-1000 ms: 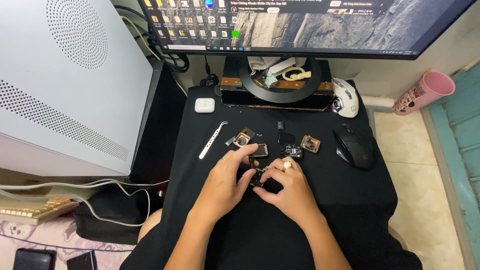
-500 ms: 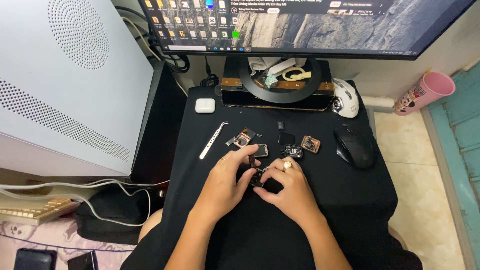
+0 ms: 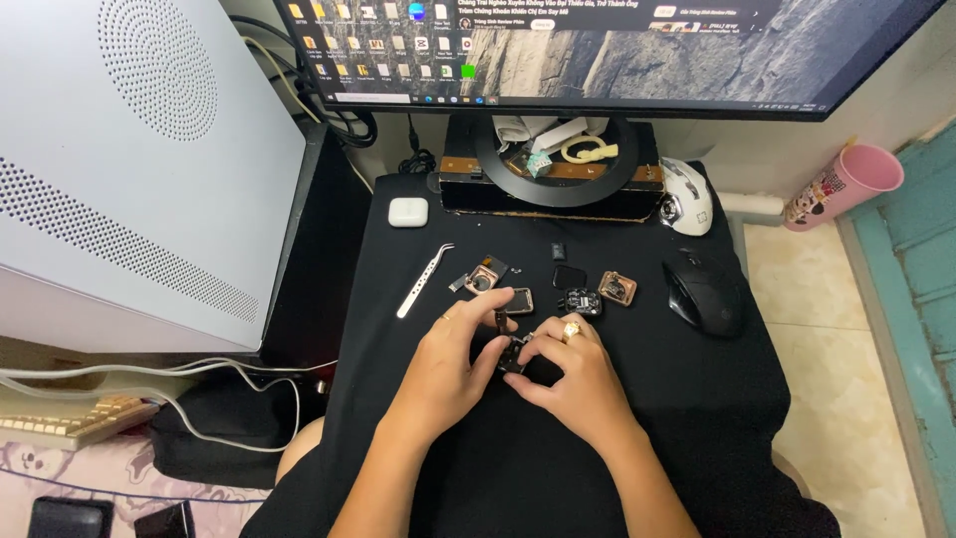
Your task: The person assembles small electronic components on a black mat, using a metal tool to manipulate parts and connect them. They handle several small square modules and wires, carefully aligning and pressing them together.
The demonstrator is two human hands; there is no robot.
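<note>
Nothing much has moved since a moment ago: the left hand (image 3: 443,374) and right hand (image 3: 573,384) still pinch one small black square part (image 3: 515,356) between their fingertips, over the black cloth-covered table (image 3: 697,399), near silver metal tweezers (image 3: 423,280).

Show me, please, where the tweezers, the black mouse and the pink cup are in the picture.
tweezers (image 3: 422,281), head view, on the middle of the metal arms.
black mouse (image 3: 703,291), head view, on the top of its back.
pink cup (image 3: 848,183), head view, on its side wall.
</note>
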